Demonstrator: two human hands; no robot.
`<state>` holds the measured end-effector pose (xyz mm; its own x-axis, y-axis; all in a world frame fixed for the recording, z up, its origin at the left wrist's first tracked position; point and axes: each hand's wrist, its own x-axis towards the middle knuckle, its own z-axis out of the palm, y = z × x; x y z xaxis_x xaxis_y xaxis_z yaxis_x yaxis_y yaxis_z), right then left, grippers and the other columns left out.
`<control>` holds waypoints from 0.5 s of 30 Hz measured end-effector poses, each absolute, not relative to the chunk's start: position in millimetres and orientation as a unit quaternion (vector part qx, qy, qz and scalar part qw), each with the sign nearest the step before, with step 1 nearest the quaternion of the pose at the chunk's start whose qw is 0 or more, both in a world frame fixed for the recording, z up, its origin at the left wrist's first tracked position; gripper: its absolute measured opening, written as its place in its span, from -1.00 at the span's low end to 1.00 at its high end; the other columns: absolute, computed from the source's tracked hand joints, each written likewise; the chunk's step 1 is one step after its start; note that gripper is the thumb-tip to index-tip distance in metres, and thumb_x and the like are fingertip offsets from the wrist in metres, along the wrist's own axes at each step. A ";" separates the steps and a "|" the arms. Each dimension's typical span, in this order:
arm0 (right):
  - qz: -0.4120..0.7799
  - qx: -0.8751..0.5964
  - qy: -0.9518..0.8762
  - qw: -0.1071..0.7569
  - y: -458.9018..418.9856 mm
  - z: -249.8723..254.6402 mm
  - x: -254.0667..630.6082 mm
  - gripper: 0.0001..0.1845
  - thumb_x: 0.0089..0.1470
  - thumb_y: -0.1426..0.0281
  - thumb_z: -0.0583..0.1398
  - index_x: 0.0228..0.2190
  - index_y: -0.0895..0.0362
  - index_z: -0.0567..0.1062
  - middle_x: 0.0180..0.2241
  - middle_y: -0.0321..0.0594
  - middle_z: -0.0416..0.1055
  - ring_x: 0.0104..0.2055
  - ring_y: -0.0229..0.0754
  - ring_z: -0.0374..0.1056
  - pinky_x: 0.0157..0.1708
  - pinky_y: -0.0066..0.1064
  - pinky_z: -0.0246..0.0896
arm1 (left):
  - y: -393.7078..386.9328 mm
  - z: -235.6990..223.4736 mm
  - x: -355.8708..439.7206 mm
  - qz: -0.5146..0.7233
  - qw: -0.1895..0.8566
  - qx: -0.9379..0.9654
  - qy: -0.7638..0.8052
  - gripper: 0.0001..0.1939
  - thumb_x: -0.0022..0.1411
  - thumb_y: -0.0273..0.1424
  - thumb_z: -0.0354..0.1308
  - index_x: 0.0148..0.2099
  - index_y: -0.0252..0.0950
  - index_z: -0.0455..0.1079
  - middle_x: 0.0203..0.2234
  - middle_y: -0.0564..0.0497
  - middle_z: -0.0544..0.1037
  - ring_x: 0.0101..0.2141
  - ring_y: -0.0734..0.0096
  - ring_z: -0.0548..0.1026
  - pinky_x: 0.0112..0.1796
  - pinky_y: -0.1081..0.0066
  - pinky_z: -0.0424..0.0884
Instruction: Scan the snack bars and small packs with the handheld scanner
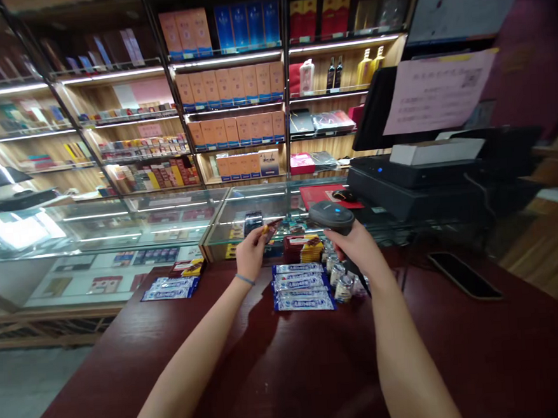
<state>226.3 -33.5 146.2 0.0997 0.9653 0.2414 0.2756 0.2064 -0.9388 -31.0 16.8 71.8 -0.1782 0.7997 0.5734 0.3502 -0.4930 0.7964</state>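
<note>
My left hand (251,252) is raised over the dark red counter (289,361) and pinches a small brown-and-red wrapped snack bar (271,227) by one end. My right hand (355,248) grips a dark grey handheld barcode scanner (332,217), its head pointing left toward the bar. Below the hands lie several blue-and-white wrapped bars (302,287) in a stack, a pile of red and yellow bars (303,248), and several small silver-capped jars (341,281).
More blue bars (170,288) lie at the left of the counter. A black phone (463,276) lies at the right. A black register with printer (420,173) and a monitor stand behind, on glass display cases (118,226). Shelves of boxed goods fill the back wall.
</note>
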 end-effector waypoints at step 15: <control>0.340 -0.541 -0.511 0.575 -41.5 155.8 258.0 -0.76 -0.05 0.19 0.26 -0.40 0.02 0.33 -0.70 -0.42 0.26 -0.75 -0.26 0.15 -0.74 -0.40 0.06 | 25.2 53.8 82.5 0.238 -0.070 0.857 0.451 -0.62 0.37 -0.47 0.00 0.16 -0.14 0.43 -0.10 -0.15 0.57 -0.03 0.09 0.46 -0.03 0.19 0.35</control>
